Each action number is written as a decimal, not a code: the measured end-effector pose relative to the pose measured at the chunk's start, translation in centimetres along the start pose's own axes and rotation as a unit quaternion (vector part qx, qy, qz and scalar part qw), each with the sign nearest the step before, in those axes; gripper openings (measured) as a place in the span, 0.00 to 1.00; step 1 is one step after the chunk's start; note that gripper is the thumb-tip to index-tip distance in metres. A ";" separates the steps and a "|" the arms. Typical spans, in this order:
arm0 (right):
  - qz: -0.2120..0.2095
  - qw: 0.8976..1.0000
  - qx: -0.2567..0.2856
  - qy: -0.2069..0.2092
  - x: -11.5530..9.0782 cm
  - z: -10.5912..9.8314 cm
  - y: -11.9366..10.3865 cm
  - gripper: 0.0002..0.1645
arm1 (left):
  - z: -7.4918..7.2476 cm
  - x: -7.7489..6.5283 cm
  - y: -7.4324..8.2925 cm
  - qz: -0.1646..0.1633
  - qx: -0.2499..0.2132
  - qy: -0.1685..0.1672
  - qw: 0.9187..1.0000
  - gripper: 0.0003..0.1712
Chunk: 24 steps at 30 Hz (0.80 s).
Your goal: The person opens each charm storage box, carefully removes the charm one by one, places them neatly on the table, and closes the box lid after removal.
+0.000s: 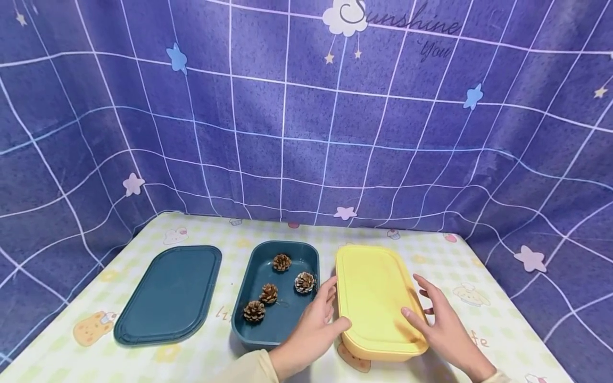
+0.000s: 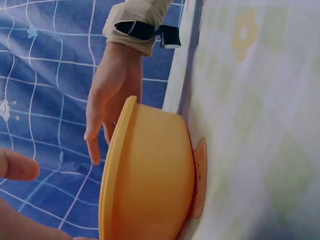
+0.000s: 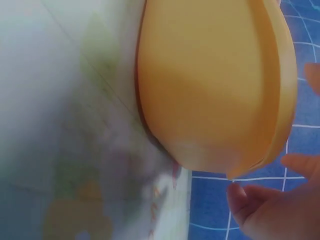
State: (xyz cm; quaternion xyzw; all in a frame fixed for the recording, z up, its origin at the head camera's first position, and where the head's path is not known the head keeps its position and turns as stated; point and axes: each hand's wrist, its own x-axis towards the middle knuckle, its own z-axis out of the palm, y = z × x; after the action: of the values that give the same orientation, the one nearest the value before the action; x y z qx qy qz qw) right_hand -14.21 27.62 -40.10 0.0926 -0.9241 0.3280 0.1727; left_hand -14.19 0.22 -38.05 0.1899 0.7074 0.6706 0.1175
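Note:
A yellow lidded box [image 1: 375, 298] stands on the table between my two hands. At its left side is my left hand [image 1: 313, 332], with the thumb at the lid's edge and the fingers loosely bent. On the other side, my right hand [image 1: 442, 327] has its thumb over the lid and its fingers spread along the wall. In the left wrist view the right hand [image 2: 115, 90] shows beyond the yellow box [image 2: 155, 175]. The right wrist view has the box wall [image 3: 210, 90] close up, with fingers [image 3: 275, 215] near its end.
Left of the yellow box sits an open dark teal box [image 1: 292, 324] holding several pine cones [image 1: 254, 311]. A flat teal lid [image 1: 170, 295] lies further left. A checked cloth [image 1: 483, 303] covers the table, and a blue grid curtain [image 1: 306, 117] hangs behind it.

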 end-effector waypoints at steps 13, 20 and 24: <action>0.061 0.998 0.003 -0.004 -1.6 0.2 -1.5 0.41 | 0.9 0.4 -1.2 -0.009 0.054 -0.003 0.999 0.48; 0.066 0.997 0.037 0.008 -1.6 0.1 -1.4 0.38 | 0.8 0.4 -1.1 -0.016 0.143 -0.009 0.990 0.45; 0.073 0.996 0.056 0.007 -1.3 -0.1 -1.5 0.37 | 0.8 0.4 -1.1 -0.009 0.151 -0.004 0.989 0.44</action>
State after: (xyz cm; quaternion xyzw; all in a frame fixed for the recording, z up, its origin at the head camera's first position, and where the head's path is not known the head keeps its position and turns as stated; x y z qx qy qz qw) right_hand -12.54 26.56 -39.68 0.0325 -0.9073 0.3919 0.1490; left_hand -14.34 1.10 -39.15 0.2016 0.8015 0.5546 0.0966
